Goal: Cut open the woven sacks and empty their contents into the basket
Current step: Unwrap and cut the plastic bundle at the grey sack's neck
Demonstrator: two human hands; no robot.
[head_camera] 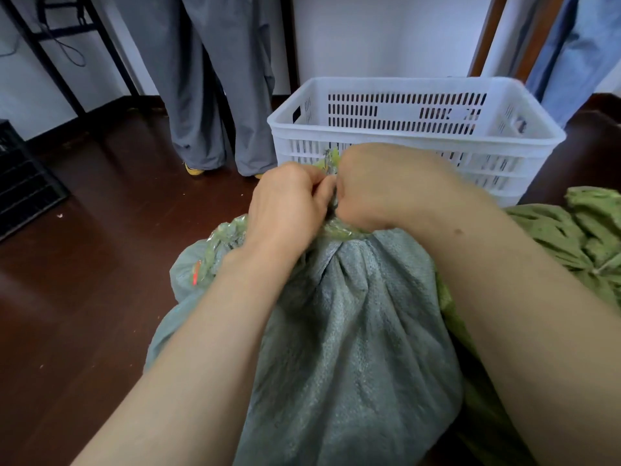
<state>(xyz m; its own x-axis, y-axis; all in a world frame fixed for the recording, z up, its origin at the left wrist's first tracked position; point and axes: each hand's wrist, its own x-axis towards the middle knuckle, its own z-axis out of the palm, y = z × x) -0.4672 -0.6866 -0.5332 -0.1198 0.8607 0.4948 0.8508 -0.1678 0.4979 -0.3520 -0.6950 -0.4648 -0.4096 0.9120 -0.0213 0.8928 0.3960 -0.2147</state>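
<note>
A grey-green woven sack (349, 331) stands in front of me, full, its neck gathered and wrapped in clear tape. My left hand (285, 200) and my right hand (376, 186) meet at that bunched neck, and both grip it with curled fingers. The fingertips are hidden behind the knuckles. Just beyond the hands stands a white slotted plastic basket (416, 136) on the floor; no contents show in it.
More green sacks (571, 237) lie crumpled at the right. A person in grey trousers (215, 95) stands on the dark wooden floor left of the basket. A black crate (23, 183) sits at the far left. Another person's jeans (584, 45) show at the top right.
</note>
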